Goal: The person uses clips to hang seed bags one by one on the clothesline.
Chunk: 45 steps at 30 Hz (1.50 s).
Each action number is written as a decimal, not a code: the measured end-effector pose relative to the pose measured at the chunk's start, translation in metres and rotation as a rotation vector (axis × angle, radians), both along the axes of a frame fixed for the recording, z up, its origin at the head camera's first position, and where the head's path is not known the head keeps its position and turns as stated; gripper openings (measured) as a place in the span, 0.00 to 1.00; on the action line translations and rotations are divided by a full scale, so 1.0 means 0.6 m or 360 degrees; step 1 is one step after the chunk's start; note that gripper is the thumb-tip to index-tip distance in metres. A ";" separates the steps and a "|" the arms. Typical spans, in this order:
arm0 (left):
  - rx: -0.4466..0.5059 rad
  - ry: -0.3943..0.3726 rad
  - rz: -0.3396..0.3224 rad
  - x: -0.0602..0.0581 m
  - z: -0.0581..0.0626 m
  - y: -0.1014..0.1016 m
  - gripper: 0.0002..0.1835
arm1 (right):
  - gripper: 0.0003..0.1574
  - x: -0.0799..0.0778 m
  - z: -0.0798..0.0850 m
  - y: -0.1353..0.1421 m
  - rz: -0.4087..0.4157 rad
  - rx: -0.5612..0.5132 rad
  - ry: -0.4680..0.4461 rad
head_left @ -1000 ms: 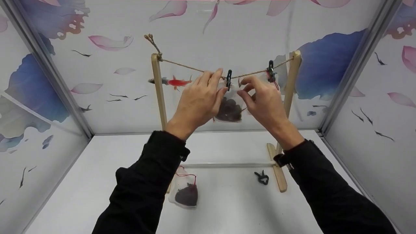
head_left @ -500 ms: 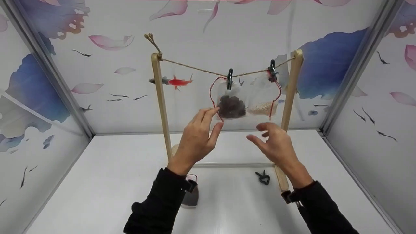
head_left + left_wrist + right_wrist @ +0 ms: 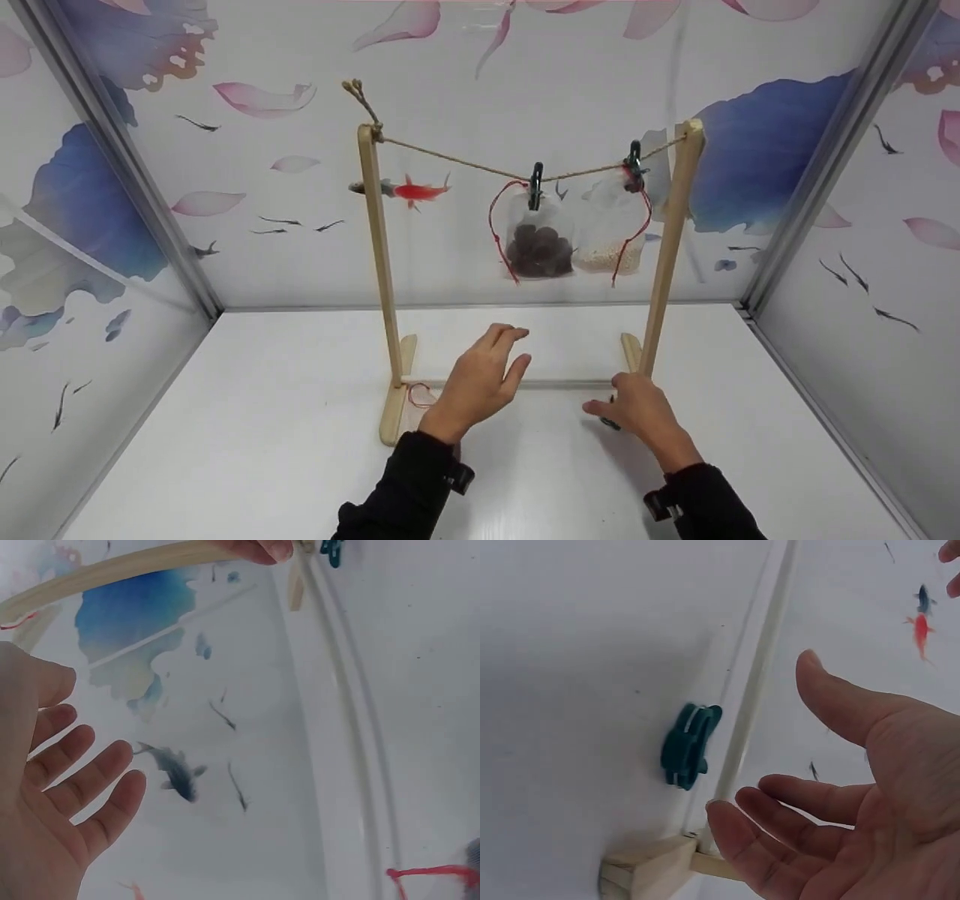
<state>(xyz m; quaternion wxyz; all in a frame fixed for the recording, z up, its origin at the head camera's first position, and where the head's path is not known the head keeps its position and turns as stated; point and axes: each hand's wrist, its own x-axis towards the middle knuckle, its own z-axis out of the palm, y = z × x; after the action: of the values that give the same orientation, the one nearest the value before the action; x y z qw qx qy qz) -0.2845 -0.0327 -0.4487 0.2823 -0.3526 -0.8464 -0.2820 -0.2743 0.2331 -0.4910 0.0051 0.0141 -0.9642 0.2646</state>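
My right hand [image 3: 639, 415] hovers just above a dark green clip [image 3: 688, 746] lying on the table, thumb and fingers spread apart around nothing. In the head view that hand covers most of the clip. My left hand [image 3: 478, 386] hangs in the air left of it, fingers loose and holding nothing. Beneath the left hand shows the red string [image 3: 420, 395] of a bag on the table; the hand and sleeve hide most of this bag. Two clear drawstring bags hang clipped on the rope: one with dark round pieces [image 3: 540, 251], one with pale grains [image 3: 609, 259].
A wooden frame has a left post [image 3: 381, 262], a right post [image 3: 670, 255] and a low crossbar [image 3: 555, 385]. The twine rope [image 3: 450, 158] sags between the post tops. Black clips, a middle clip [image 3: 535, 186] and a right clip [image 3: 634, 166], grip it. Patterned panels enclose the table.
Both hands have come down from the clipped bag with dark pieces, which now hangs free on the rope. My right hand has reached the clip on the table; my left has lowered over the crossbar.
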 end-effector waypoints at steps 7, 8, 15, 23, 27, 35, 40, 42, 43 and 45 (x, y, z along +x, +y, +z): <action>-0.0177 -0.0196 0.0018 -0.001 -0.064 0.007 0.16 | 0.23 0.005 -0.032 0.004 -0.0091 0.0025 -0.0109; -0.0213 -0.0245 0.0023 -0.001 -0.072 0.008 0.16 | 0.22 0.006 -0.033 0.003 -0.0090 0.0028 -0.0111; -0.0361 -0.0436 0.0050 0.002 -0.112 0.010 0.15 | 0.19 0.012 -0.037 0.001 -0.0029 0.0059 0.0004; -0.0384 -0.0585 0.0023 0.013 -0.129 0.013 0.17 | 0.19 0.013 -0.036 -0.014 0.0056 -0.0007 0.0020; -0.0353 -0.0736 -0.0040 0.017 -0.125 0.009 0.23 | 0.26 0.017 -0.028 -0.037 0.0180 -0.0103 0.0081; -0.0234 -0.0893 -0.0087 0.049 -0.124 -0.024 0.34 | 0.25 0.043 -0.019 -0.076 0.0735 -0.0161 0.0369; -0.0141 -0.0903 -0.0115 0.070 -0.128 -0.047 0.31 | 0.25 0.058 -0.025 -0.092 0.0904 -0.0230 0.0386; -0.0148 -0.0898 -0.0135 0.076 -0.127 -0.054 0.30 | 0.25 0.064 -0.027 -0.097 0.0944 -0.0258 0.0380; -0.0162 -0.0897 -0.0144 0.079 -0.126 -0.057 0.29 | 0.24 0.066 -0.028 -0.100 0.0960 -0.0262 0.0375; -0.0188 -0.0902 -0.0161 0.082 -0.124 -0.062 0.29 | 0.24 0.070 -0.029 -0.105 0.0985 -0.0269 0.0365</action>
<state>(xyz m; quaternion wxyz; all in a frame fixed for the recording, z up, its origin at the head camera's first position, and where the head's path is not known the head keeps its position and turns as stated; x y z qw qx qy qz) -0.2353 -0.0698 -0.5230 -0.0008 -0.3173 -0.8879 -0.3331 -0.2325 0.1702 -0.5081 0.0342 0.3353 -0.8821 0.3292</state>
